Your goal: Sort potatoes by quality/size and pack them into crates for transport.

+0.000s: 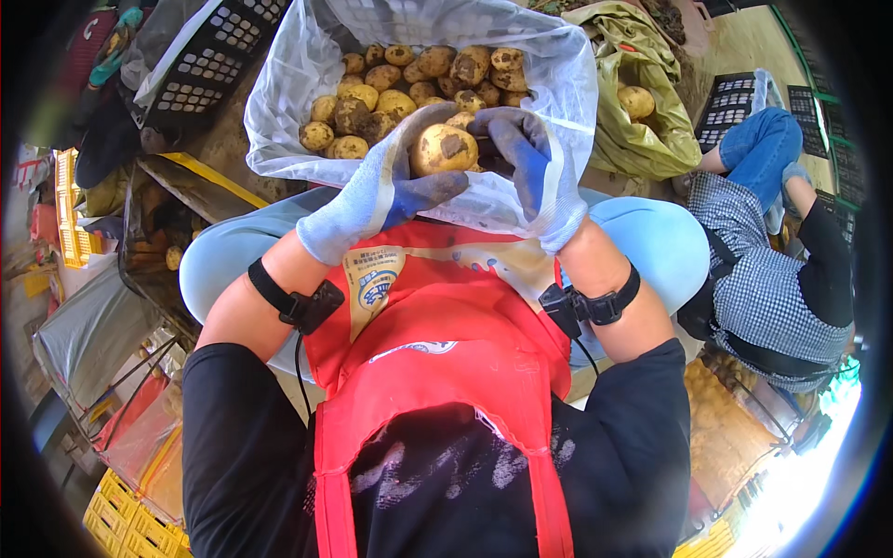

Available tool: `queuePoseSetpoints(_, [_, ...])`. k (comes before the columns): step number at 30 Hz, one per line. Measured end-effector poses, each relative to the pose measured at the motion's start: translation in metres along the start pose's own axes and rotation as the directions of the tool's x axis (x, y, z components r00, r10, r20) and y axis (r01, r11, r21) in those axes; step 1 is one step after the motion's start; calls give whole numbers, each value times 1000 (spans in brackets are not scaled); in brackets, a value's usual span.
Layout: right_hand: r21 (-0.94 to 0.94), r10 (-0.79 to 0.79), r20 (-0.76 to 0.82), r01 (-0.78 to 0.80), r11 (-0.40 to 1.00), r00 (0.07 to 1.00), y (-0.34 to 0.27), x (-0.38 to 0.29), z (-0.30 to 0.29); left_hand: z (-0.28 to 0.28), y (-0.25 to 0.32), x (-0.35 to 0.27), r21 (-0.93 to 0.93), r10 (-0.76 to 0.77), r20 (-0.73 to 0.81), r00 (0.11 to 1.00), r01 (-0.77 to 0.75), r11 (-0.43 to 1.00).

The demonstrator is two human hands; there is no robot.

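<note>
A yellow potato with a dark patch of soil rests in my left hand, between the thumb and the fingers. That hand wears a pale blue knit glove with a dark coated palm. Close to the potato's right side is my right hand, gloved alike, its fingers bent. Shadow hides what lies under those fingers, so I cannot tell if they hold anything. Both hands are over the near side of a crate lined with clear plastic film. Several soil-covered potatoes lie inside it.
An olive plastic sack with a potato in it stands right of the crate. A co-worker sits at the right. Black crates stand upper left, yellow crates lower left. Cables hang from my forearm straps.
</note>
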State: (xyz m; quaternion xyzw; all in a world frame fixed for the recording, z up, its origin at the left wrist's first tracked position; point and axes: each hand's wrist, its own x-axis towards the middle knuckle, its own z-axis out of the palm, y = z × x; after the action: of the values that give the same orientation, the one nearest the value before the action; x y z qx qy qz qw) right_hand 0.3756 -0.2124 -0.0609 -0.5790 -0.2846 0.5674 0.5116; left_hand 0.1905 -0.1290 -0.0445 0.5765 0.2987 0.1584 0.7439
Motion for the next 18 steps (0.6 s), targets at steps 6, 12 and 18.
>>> queuePoseSetpoints(6, [-755,-303,142,301,582,942,12,-14,11,6,-13,-3,468,265,99,959,-280,838])
queuePoseSetpoints(12, [-617,-463,97,418,666,881,12,-19,14,5,-6,-16,-32,-27,108,994,31,999])
queuePoseSetpoints(18, [-215,-210,15,209,954,977,8,-14,30,-19,24,-31,-156,-6,-70,997,-5,988])
